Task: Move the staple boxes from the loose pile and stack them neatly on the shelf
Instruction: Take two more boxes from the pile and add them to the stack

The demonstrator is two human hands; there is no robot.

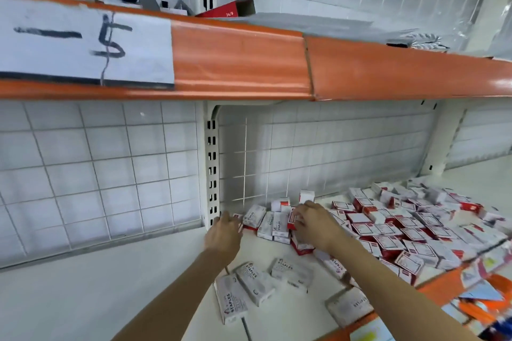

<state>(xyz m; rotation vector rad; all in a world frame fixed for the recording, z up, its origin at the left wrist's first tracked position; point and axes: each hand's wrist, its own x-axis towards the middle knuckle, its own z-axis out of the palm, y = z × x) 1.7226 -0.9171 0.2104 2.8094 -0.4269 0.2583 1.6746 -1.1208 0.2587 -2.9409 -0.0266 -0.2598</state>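
Staple boxes (388, 241) matt cardboard; shelf (83, 299) smooth painted metal; orange edge (388, 69) glossy.

Paper sign (83, 41) (handwritten), red carton (230, 10).

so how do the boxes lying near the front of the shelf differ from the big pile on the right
The front boxes lie flat and spread apart, white STAPLES faces up; the pile is crowded, boxes overlapping and tilted, many showing red sides and red-bordered label faces. The front boxes lie near the shelf edge, between the forearms; the pile runs from the back wall to the front edge, right of the right hand. Both seem the same kind of small staple box.
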